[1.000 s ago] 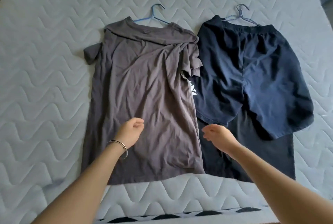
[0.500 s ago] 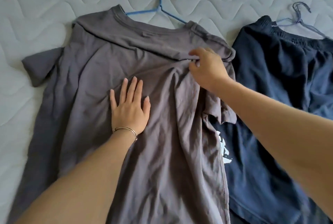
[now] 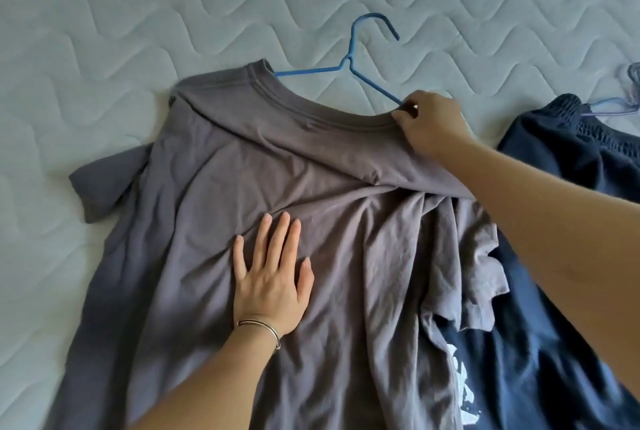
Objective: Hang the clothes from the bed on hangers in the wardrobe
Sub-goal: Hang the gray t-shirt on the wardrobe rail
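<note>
A grey T-shirt lies spread and wrinkled on the bed, with a blue wire hanger partly inside its neck, the hook pointing away from me. My left hand rests flat on the shirt's chest, fingers spread, a bracelet on the wrist. My right hand pinches the right end of the collar where the hanger's arm enters it. To the right lie dark navy shorts with a grey hanger at the waistband.
A dark garment with a white print lies under the grey shirt's right side. The quilted pale mattress stretches to the left and far side.
My right hand has moved up from the shirt's right shoulder to the collar by the hanger arm. The left hand stays pressed flat on the shirt. The view has come closer.
</note>
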